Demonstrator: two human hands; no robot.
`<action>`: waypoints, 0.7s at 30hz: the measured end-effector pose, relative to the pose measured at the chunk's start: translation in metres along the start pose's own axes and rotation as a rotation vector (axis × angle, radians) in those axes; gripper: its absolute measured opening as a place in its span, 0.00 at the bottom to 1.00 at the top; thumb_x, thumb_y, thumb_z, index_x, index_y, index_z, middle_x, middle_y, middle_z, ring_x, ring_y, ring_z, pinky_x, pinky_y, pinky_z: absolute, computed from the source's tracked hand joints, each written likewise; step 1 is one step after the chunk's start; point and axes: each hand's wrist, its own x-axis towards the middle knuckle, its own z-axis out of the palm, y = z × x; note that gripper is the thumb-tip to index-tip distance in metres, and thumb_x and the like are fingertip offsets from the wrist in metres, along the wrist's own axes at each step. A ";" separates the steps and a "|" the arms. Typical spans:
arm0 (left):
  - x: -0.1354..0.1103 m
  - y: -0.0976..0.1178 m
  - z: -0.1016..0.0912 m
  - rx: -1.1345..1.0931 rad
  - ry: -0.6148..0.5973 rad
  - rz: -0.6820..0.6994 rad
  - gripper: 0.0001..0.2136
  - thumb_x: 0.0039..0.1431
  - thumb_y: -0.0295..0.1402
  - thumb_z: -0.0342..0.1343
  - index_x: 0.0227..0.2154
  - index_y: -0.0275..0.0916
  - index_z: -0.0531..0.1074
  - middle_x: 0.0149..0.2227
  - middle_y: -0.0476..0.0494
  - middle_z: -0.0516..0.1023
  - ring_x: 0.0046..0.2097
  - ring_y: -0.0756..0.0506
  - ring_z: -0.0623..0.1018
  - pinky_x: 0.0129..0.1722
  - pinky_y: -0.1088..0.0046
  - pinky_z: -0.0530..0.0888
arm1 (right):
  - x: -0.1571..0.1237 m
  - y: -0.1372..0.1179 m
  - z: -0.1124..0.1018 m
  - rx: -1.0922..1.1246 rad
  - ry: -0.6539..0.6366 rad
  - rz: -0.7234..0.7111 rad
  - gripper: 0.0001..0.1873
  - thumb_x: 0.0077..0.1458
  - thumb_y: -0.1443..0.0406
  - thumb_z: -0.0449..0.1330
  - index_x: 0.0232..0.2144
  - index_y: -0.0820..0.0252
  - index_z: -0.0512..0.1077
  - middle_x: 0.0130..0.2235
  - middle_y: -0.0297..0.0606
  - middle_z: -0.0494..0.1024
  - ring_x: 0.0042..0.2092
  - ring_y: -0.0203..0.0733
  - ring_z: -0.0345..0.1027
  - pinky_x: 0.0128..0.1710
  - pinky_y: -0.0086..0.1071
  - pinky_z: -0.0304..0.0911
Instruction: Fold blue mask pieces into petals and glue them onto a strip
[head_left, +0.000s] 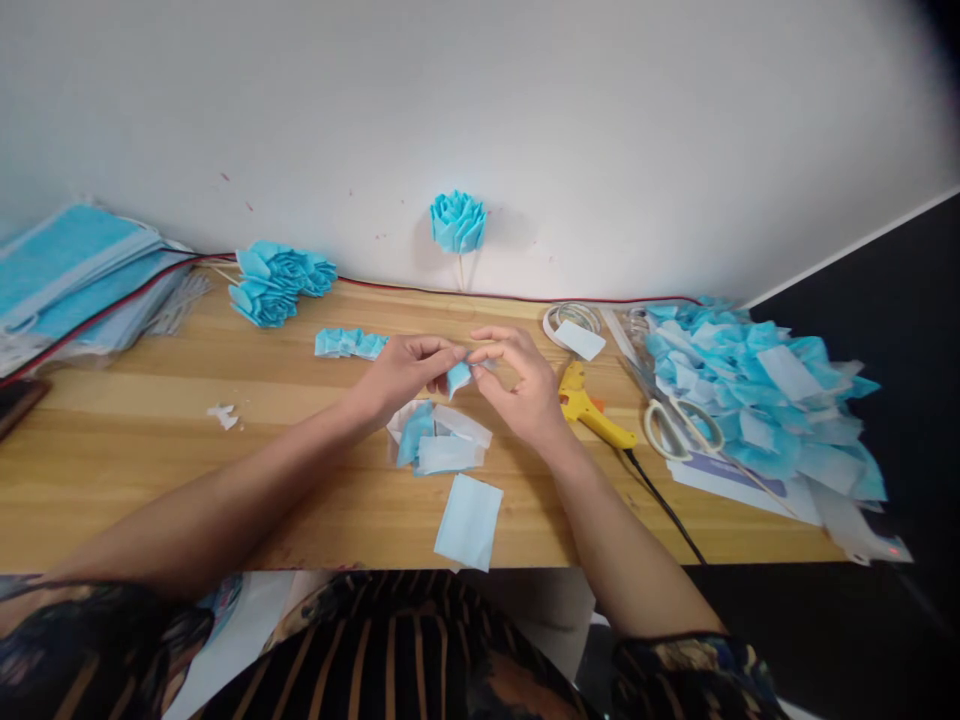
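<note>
Over the middle of the table, my left hand (pixel 414 368) pinches a small folded piece of blue fabric (pixel 458 377) between thumb and fingers. My right hand (pixel 517 380) has its thumb and index finger closed on the other edge of the same piece, its other fingers lifted. Left of my left hand lies a row of folded blue petals (pixel 349 343), partly covered by that hand. Below the hands are loose white and blue pieces (pixel 450 452). Nearer the table edge is a flat pale blue rectangle (pixel 469 522).
A yellow glue gun (pixel 592 408), scissors (pixel 681 425), a tape roll (pixel 571 325) and a heap of blue pieces (pixel 757 380) are at right. Blue fabric flowers (pixel 277 280) and stacked face masks (pixel 75 265) lie left. One stemmed flower (pixel 458 222) stands against the wall.
</note>
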 end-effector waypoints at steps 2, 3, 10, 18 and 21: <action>0.001 -0.001 0.000 -0.005 0.018 -0.007 0.15 0.51 0.45 0.63 0.23 0.36 0.76 0.21 0.50 0.72 0.23 0.52 0.69 0.26 0.75 0.67 | 0.000 -0.001 -0.001 0.008 -0.017 -0.005 0.06 0.59 0.69 0.59 0.36 0.53 0.74 0.49 0.40 0.79 0.53 0.46 0.72 0.56 0.48 0.66; 0.001 -0.002 0.000 -0.007 0.024 -0.011 0.14 0.51 0.44 0.63 0.23 0.36 0.76 0.22 0.50 0.73 0.23 0.53 0.68 0.26 0.75 0.67 | 0.000 -0.002 -0.002 0.013 -0.034 -0.008 0.07 0.59 0.69 0.58 0.36 0.53 0.74 0.49 0.40 0.78 0.53 0.46 0.72 0.56 0.48 0.65; 0.002 -0.005 -0.001 -0.015 0.105 0.042 0.13 0.51 0.42 0.62 0.21 0.36 0.75 0.21 0.50 0.72 0.24 0.52 0.68 0.26 0.75 0.66 | -0.002 -0.003 -0.004 0.335 -0.035 0.200 0.11 0.63 0.60 0.58 0.47 0.51 0.71 0.55 0.39 0.76 0.59 0.46 0.68 0.57 0.45 0.66; -0.002 0.000 0.002 -0.011 0.123 0.107 0.13 0.54 0.41 0.61 0.21 0.38 0.75 0.21 0.50 0.73 0.26 0.51 0.69 0.28 0.74 0.66 | -0.001 0.005 0.008 0.570 -0.069 0.497 0.25 0.58 0.54 0.62 0.56 0.51 0.65 0.41 0.34 0.76 0.45 0.42 0.73 0.52 0.42 0.69; -0.002 -0.002 0.003 0.022 0.134 0.121 0.13 0.55 0.41 0.61 0.22 0.38 0.76 0.21 0.50 0.73 0.26 0.51 0.69 0.28 0.74 0.67 | -0.002 0.004 0.009 0.582 -0.088 0.512 0.25 0.58 0.54 0.61 0.56 0.51 0.66 0.40 0.34 0.75 0.44 0.41 0.73 0.51 0.42 0.70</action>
